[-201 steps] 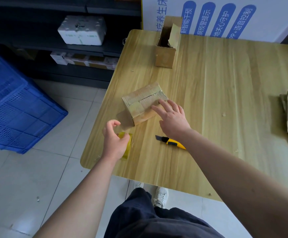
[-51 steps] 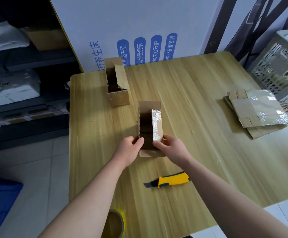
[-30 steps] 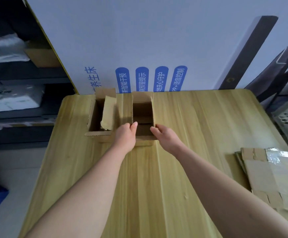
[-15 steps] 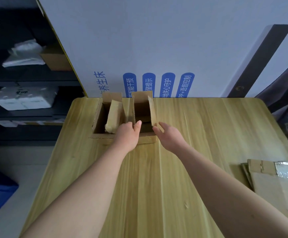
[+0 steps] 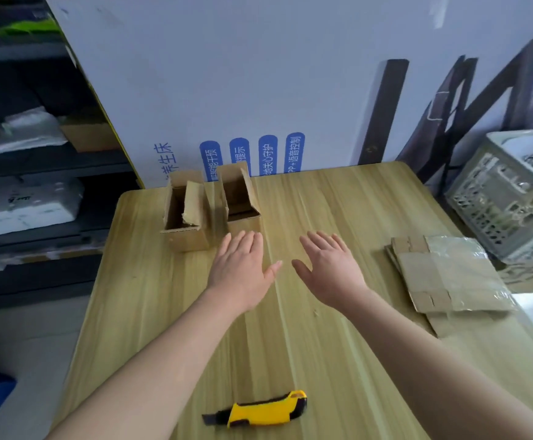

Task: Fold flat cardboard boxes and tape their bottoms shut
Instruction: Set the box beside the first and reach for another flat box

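2 folded brown cardboard boxes (image 5: 238, 204) stand at upper centre of the wooden worktop (image 5: 322, 344). left hand (image 5: 242, 271) and right hand (image 5: 328, 274) hover empty, fingers straight: between boxes, i judge. next, probably, pick a flat brown cardboard blank (image 5: 443, 281) at right.

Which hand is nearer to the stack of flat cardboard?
Right. The right hand is just left of the flat cardboard stack; the left hand is farther left.
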`<control>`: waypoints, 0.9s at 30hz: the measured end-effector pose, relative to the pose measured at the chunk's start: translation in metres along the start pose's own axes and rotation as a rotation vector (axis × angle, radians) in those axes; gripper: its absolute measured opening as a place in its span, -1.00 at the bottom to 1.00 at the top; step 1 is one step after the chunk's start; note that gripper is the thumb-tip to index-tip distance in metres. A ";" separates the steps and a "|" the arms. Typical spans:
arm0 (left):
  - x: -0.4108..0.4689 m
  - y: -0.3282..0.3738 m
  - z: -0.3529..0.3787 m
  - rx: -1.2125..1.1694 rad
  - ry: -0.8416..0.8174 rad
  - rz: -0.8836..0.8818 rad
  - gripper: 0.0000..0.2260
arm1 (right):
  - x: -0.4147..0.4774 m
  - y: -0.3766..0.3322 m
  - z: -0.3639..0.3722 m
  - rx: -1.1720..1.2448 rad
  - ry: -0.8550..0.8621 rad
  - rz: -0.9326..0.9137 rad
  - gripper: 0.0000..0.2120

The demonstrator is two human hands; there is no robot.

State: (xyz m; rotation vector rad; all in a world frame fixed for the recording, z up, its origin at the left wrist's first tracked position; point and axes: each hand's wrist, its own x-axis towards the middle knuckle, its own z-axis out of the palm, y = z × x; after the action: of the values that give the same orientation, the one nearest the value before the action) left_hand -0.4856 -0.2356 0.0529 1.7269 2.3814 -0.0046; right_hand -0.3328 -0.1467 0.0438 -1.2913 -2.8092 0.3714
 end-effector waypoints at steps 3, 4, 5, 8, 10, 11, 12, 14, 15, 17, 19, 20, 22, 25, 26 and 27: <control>-0.034 0.026 -0.005 -0.013 0.033 0.098 -0.37 | -0.054 0.004 -0.008 -0.003 0.034 0.054 -0.41; -0.045 0.035 -0.007 -0.016 0.046 0.134 -0.38 | -0.072 0.006 -0.010 0.001 0.047 0.076 -0.41; -0.056 0.043 -0.007 -0.020 0.059 0.166 -0.39 | -0.090 0.009 -0.011 0.003 0.063 0.097 -0.41; -0.082 0.069 -0.006 -0.028 0.070 0.234 -0.40 | -0.138 0.019 -0.017 -0.006 0.094 0.161 -0.42; -0.096 0.087 -0.005 -0.026 0.065 0.266 -0.40 | -0.167 0.028 -0.022 -0.003 0.105 0.201 -0.42; -0.103 0.096 -0.005 -0.022 0.066 0.282 -0.40 | -0.180 0.034 -0.025 0.000 0.115 0.217 -0.42; -0.108 0.105 -0.004 -0.017 0.068 0.297 -0.41 | -0.193 0.040 -0.028 -0.001 0.127 0.232 -0.43; -0.116 0.125 -0.004 -0.010 0.080 0.330 -0.43 | -0.215 0.056 -0.033 -0.014 0.156 0.253 -0.44; -0.119 0.137 -0.004 -0.009 0.085 0.345 -0.44 | -0.225 0.065 -0.035 -0.024 0.166 0.260 -0.44; -0.123 0.161 -0.003 -0.009 0.089 0.362 -0.49 | -0.243 0.085 -0.040 -0.036 0.177 0.267 -0.45; -0.124 0.189 0.000 -0.010 0.087 0.365 -0.54 | -0.259 0.110 -0.046 -0.040 0.191 0.268 -0.46; -0.124 0.205 0.002 -0.011 0.083 0.362 -0.56 | -0.266 0.124 -0.048 -0.037 0.193 0.267 -0.47; -0.122 0.238 0.007 -0.027 0.076 0.348 -0.58 | -0.280 0.155 -0.054 -0.036 0.194 0.262 -0.46; -0.118 0.289 0.018 -0.060 0.059 0.314 -0.60 | -0.295 0.205 -0.063 -0.055 0.186 0.247 -0.46; -0.116 0.306 0.021 -0.063 0.055 0.299 -0.60 | -0.299 0.221 -0.067 -0.056 0.186 0.242 -0.46; -0.114 0.321 0.025 -0.064 0.048 0.278 -0.60 | -0.302 0.237 -0.071 -0.054 0.181 0.234 -0.46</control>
State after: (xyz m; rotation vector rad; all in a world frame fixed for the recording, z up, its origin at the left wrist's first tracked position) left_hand -0.1452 -0.2440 0.0840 2.0311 2.1263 0.1539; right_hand 0.0504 -0.2110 0.0812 -1.5829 -2.5444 0.1742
